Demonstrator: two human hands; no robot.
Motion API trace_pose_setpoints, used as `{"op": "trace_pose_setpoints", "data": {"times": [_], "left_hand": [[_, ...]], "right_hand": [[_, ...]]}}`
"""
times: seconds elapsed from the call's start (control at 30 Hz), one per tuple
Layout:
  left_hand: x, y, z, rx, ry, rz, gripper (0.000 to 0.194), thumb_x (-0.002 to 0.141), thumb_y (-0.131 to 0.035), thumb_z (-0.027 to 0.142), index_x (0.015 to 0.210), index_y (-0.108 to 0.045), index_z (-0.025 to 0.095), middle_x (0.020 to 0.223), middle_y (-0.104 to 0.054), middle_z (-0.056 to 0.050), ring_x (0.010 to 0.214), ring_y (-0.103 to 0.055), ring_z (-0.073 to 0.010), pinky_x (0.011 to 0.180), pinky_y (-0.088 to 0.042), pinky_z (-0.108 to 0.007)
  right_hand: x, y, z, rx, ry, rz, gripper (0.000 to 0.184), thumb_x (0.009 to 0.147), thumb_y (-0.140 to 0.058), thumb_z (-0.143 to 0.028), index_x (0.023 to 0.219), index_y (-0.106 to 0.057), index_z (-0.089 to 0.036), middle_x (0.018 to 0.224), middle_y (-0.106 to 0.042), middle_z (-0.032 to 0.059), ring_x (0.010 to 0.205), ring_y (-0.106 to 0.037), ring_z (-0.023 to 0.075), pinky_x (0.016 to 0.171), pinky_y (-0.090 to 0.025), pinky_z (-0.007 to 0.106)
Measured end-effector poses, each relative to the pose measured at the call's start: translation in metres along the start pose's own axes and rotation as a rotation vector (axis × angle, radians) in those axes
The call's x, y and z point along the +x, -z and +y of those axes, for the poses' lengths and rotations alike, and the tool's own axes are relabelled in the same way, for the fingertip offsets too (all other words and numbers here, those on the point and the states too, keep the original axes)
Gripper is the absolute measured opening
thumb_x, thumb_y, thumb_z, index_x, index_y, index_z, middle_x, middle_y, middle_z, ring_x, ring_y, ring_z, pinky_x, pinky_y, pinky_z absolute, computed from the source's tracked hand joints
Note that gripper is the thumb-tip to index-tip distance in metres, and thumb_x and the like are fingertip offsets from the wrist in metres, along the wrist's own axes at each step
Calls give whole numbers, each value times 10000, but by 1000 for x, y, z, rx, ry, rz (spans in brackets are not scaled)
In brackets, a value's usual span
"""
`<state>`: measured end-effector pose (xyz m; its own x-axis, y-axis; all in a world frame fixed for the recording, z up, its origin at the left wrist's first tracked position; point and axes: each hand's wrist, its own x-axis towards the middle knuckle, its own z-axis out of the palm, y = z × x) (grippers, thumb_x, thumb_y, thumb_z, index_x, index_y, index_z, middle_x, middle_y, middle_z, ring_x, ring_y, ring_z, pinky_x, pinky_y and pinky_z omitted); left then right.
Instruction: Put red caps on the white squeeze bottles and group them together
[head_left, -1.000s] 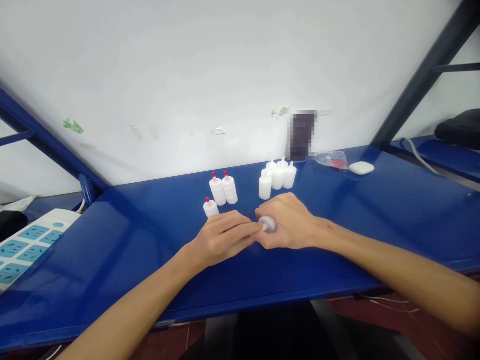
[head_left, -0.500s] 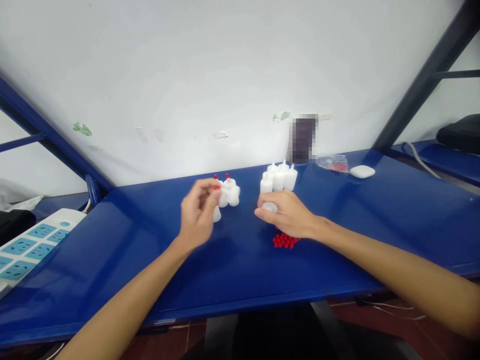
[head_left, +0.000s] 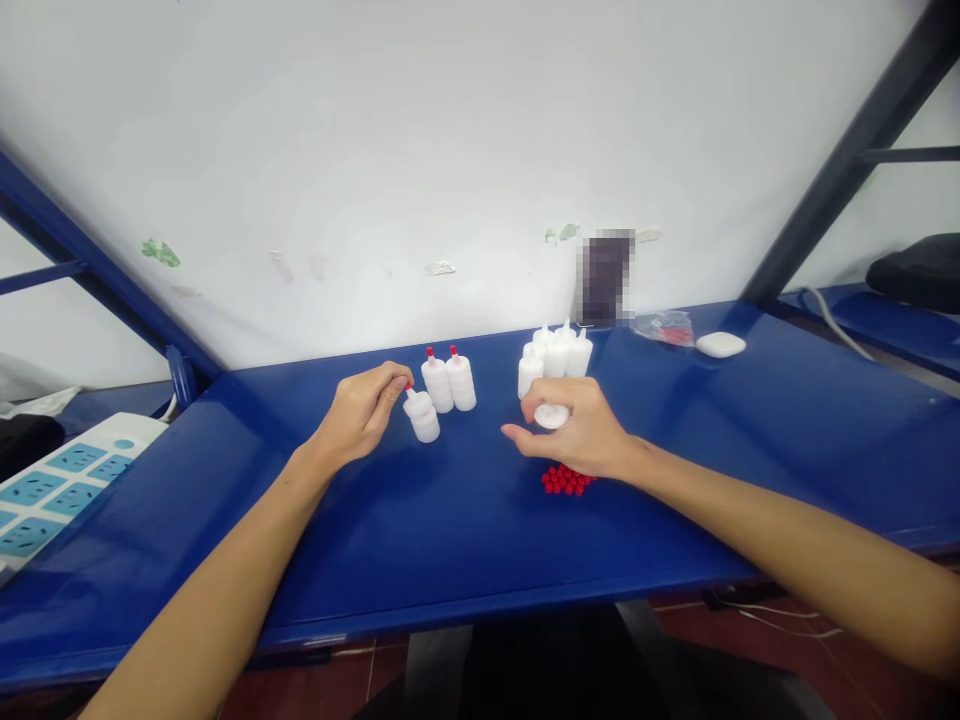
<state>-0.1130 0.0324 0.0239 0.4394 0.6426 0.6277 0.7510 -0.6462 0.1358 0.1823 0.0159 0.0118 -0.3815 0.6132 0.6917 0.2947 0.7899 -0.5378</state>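
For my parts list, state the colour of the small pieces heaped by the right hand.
The small pieces are red, showing best in the head view.

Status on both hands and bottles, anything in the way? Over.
Left hand pinching red cap of front bottle. Right hand curled around partly hidden white bottle. Right hand partly blocks loose red caps.

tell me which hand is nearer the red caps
Right. The right hand is close by, in view overlapping the far edge of the red caps; the left hand is well off to their left, at a red-capped bottle.
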Motion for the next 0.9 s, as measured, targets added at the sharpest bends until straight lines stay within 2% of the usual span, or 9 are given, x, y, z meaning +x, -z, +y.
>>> {"op": "trace_pose_setpoints", "data": {"times": [0.1, 0.27, 0.4, 0.53, 0.67, 0.77, 0.9], "left_hand": [[0, -2, 0, 21, -9, 21, 259, 995, -391, 248, 927, -626, 160, 710, -635, -9, 586, -550, -105, 619, -429, -225], [0, -5, 4, 60, -63, 22, 269, 998, -391, 259, 968, -641, 162, 794, -672, -36, 664, -591, -125, 665, -460, -237], [0, -4, 5, 100, -95, 64, 266, 1000, -384, 250, 959, -632, 164, 766, -657, -34, 649, -582, -128, 660, -463, -243], [0, -2, 3, 126, -91, 101, 248, 997, -389, 239, 961, -623, 167, 737, -639, -25, 653, -589, -131, 666, -464, -245], [1, 2, 0, 128, -153, 11, 236, 998, -372, 220, 960, -598, 164, 757, -633, -27, 661, -576, -134, 659, -457, -250], [3, 5, 0, 145, -210, -56, 208, 993, -384, 207, 968, -585, 164, 764, -627, -32, 662, -561, -137, 651, -452, -254], [4, 2, -1, 199, -241, -74, 214, 995, -379, 208, 990, -588, 161, 793, -645, -43, 677, -575, -145, 655, -461, -259]], "right_hand": [[-2, 2, -1, -9, 27, 11, 260, 750, -690, -355, 652, -512, -193, 590, -536, -38, 514, -430, 92, 517, -343, 244], [-3, 4, 0, -1, 69, -38, 266, 882, -519, -409, 741, -550, -186, 691, -566, 9, 611, -489, 132, 592, -383, 278], [-2, 1, 1, -40, 45, -47, 284, 934, -506, -388, 751, -571, -180, 788, -589, 37, 708, -538, 146, 642, -408, 280], [-3, -1, 3, -60, 42, -66, 294, 937, -520, -388, 747, -584, -174, 729, -603, 21, 651, -538, 127, 610, -397, 260], [-5, -1, 4, -76, 1, -80, 299, 930, -529, -386, 731, -588, -171, 624, -605, -11, 540, -511, 98, 541, -364, 233], [-6, -2, 3, -78, 21, -61, 290, 930, -516, -366, 724, -580, -172, 589, -587, -22, 504, -485, 88, 514, -346, 224], [-6, -2, 1, -75, 51, -67, 276, 930, -509, -334, 724, -580, -165, 595, -589, -17, 513, -493, 89, 518, -345, 225]]}}
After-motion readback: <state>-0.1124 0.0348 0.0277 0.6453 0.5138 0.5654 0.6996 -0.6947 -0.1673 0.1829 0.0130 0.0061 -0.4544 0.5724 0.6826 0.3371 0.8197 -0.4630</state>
